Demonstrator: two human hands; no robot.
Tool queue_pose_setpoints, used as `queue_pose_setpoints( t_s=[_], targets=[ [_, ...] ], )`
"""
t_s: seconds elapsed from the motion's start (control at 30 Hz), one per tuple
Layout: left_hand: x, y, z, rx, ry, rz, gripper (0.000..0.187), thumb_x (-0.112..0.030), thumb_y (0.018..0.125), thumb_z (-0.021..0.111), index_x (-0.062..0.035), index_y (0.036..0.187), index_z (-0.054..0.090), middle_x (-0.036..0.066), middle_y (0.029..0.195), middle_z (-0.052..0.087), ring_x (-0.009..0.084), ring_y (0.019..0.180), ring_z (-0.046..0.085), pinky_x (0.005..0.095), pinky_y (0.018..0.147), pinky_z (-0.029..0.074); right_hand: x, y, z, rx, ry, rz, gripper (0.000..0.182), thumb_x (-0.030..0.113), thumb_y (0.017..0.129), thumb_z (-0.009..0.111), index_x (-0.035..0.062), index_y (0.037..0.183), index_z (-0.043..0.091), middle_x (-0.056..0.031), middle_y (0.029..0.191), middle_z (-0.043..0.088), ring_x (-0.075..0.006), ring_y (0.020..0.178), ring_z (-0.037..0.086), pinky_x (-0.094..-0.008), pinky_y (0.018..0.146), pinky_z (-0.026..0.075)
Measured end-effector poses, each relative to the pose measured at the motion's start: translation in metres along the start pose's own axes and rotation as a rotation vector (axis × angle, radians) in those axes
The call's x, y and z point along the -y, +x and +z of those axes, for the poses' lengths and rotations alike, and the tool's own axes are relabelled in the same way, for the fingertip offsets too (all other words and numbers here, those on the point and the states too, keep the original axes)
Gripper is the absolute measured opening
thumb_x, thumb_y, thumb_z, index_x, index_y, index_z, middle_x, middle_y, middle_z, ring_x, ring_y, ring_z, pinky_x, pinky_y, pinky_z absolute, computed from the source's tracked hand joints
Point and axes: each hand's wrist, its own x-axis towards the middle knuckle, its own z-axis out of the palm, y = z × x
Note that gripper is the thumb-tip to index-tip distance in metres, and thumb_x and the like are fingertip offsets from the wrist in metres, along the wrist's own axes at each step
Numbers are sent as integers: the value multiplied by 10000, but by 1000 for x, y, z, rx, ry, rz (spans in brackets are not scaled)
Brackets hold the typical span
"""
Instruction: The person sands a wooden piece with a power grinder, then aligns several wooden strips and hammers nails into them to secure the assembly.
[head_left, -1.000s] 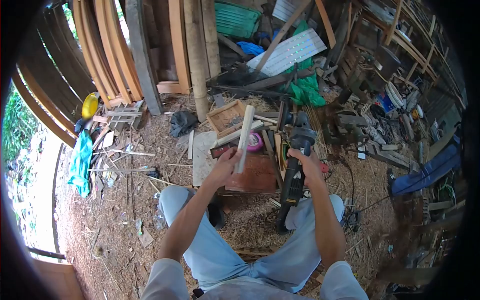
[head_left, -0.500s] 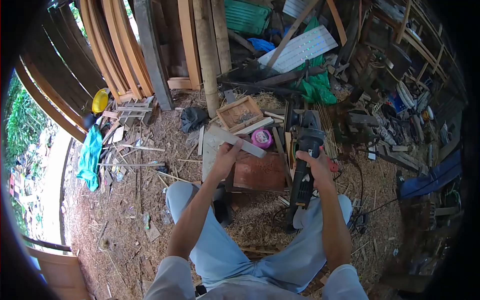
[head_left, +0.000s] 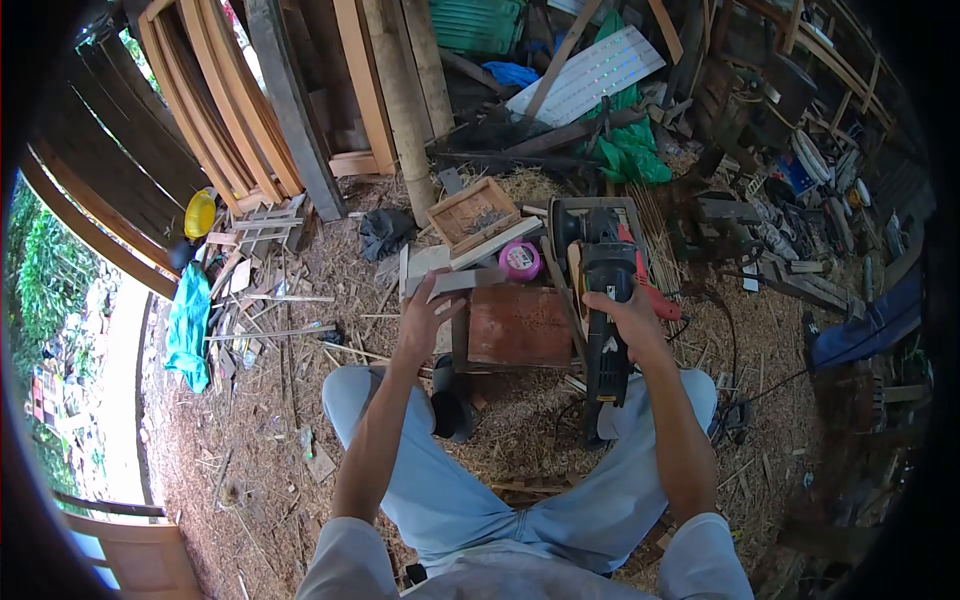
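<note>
A short pale wood strip (head_left: 472, 280) is in front of the person, above the near left part of the work area, pinched between the thumb and fingers of the left hand (head_left: 428, 315), whose other fingers are partly spread. The right hand (head_left: 632, 322) is closed around the body of a black power tool (head_left: 606, 345), its head pointing away from the person. Between the hands sits a reddish-brown block (head_left: 520, 327). Beyond the strip, a shallow open wooden box (head_left: 447, 222) lies turned at an angle, with small dark bits gathered on its bottom, too small to identify; a pale batten (head_left: 495, 244) runs along its near side. Close by is a round pink object (head_left: 520, 261) with a light label. Farther left are a crumpled black bag (head_left: 385, 233), a yellow basin (head_left: 199, 214) and a teal bag (head_left: 187, 330); a ribbed green crate (head_left: 475, 25) stands at the back, contents hidden.
</note>
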Motion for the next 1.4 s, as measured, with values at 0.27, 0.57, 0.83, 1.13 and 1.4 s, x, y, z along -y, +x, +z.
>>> queue_pose_setpoints(
  t_s=[0.27,0.57,0.83,1.13,1.4],
  targets=[
    [2,-31,-49,-31,405,-165,369,-228,900,595,61,1120,529,143,948,615,215,770,629,347,744,530,-3,-5,0,14,-45,8,534,204,652,800,11,1077,540,-80,943,615,-175,831,600,-343,738,490],
    [32,-34,-53,6,949,68,284,-275,977,435,-16,937,543,38,680,588,123,554,533,272,504,428,-5,-23,31,-67,-721,-441,684,240,609,787,-28,1149,461,-169,942,640,-372,804,638,-429,737,483],
    [44,-39,-57,-85,969,-45,291,-305,988,377,-38,969,490,110,816,601,188,692,572,329,571,461,6,-52,76,116,-1236,-526,749,224,659,771,-44,1232,370,-245,969,599,-417,832,625,-469,726,511],
    [44,-46,-62,-86,1069,133,255,-269,970,409,-32,965,504,251,798,596,445,806,587,485,664,440,2,-48,79,55,-1367,-566,761,202,656,770,-28,1251,355,-231,997,581,-397,809,635,-440,679,535],
    [58,-37,-76,-87,1083,209,264,-269,967,438,-15,962,509,134,670,578,192,573,587,345,543,454,13,-17,43,-47,-1427,-470,744,197,660,753,-20,1250,354,-221,986,583,-390,808,634,-460,683,527]
  ],
)
